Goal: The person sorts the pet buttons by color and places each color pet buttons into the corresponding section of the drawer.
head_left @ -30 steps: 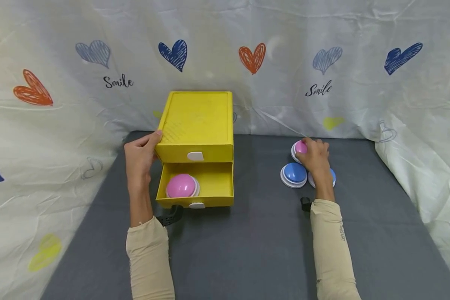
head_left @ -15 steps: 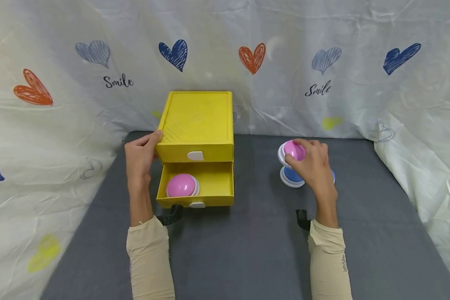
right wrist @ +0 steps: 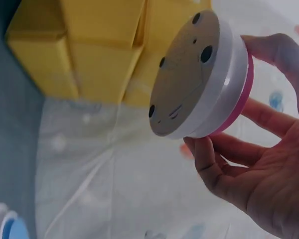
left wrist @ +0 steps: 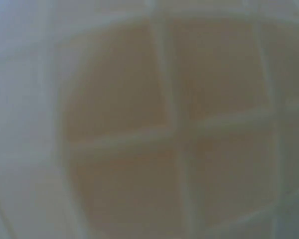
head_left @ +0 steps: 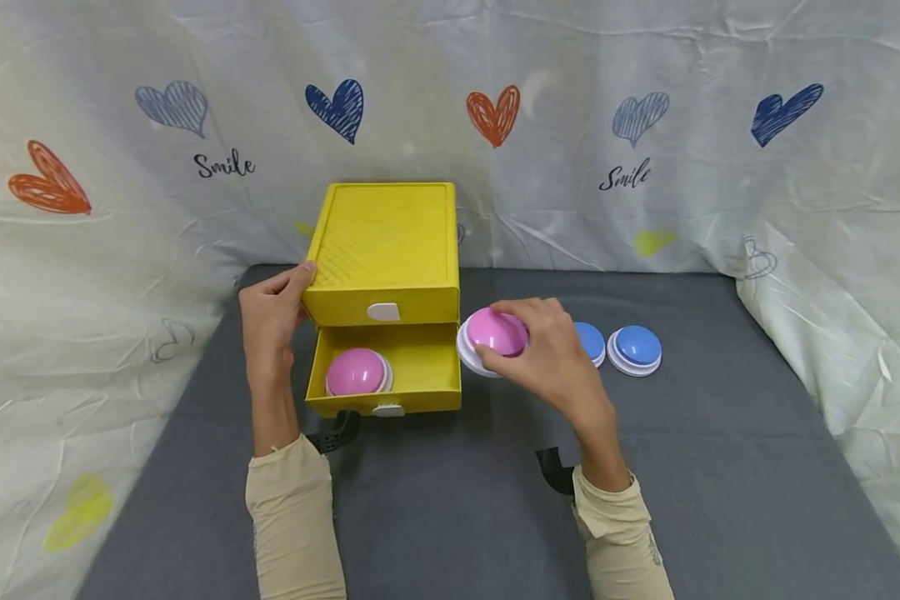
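Fingers of the right hand (head_left: 551,354): clamped, thumb opposed to fingertips across the rim of one pink button (head_left: 497,332); item round, without long axis, white base (head_left: 471,353) tipped down and leftward, dome toward the palm; flat underside shown to the right wrist view, the piece clear of the grey table (head_left: 450,533).

Chief relation: lower drawer (head_left: 431,402), pulled out and open at the top, lies immediately left of the held button; the button's left edge meets the drawer's right wall in the head view, contact or gap not determinable; right hand the nearer to that wall.

Drawer contents: a second pink button (head_left: 356,372), in the left half, the bare half toward the held one.

Left hand (head_left: 268,312): at the left front edge of the yellow drawer unit (head_left: 390,229), one digit on the upper edge; other fingers largely hidden, their closure not to be told; left wrist view blurred.

Also present: two blue buttons (head_left: 636,350), right of the right hand, one partly covered by it.
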Available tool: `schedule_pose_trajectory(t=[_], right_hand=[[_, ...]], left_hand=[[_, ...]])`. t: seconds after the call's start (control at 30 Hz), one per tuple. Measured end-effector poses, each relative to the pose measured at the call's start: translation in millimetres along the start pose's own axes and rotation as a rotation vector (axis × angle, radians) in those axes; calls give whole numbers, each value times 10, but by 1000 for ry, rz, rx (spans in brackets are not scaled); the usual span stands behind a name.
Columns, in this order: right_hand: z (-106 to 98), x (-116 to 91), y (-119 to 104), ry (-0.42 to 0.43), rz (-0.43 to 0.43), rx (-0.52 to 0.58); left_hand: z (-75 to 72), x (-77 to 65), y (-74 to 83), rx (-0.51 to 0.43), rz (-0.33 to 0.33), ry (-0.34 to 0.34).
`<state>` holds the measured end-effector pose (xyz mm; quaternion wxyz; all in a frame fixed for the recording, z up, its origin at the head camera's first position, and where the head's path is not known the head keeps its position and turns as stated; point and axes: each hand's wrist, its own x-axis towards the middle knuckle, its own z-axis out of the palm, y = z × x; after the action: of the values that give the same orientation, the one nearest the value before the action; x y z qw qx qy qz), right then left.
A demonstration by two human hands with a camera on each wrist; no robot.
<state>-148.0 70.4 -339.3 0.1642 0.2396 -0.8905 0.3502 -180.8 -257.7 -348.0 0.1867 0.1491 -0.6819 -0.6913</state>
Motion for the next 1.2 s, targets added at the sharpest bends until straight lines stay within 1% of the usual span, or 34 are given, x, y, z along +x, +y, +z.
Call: schedule_pose_trajectory(t=[0.13, 0.2, 0.27, 0.37, 0.57, 0.67, 0.73, 0.8, 0.9, 1.0, 1.2], right_hand=[[140, 72, -234, -57, -69, 2], [216, 102, -337, -76, -82, -2], [294, 129, -418, -84, -88, -9], [419, 146, -487, -72, -102, -37], [649, 127, -490, -17, -172, -132], [714, 139, -477, 27, -191, -193], [751, 163, -469, 38, -211, -245], [789, 185, -461, 22, -233, -295], [844, 206, -454, -28, -252, -342], [887, 213, -450, -72, -245, -358], [920, 218, -434, -132, -198, -345]], left_hand=[[-18, -3, -4, -1, 5, -3], [-24, -4, -5, 6, 1, -2], [-23, 0, -4, 14, -6, -1], [-19, 6, -8, 23, -11, 1], [-26, -3, -16, 16, -27, -3], [-32, -1, -8, 8, -16, -10], [-33, 5, 2, 1, -6, -17], [-34, 4, 12, -1, -3, -14], [-31, 1, 21, 1, -10, -19], [-27, -3, 22, 15, -18, -20], [-37, 9, 27, 25, -23, -14]])
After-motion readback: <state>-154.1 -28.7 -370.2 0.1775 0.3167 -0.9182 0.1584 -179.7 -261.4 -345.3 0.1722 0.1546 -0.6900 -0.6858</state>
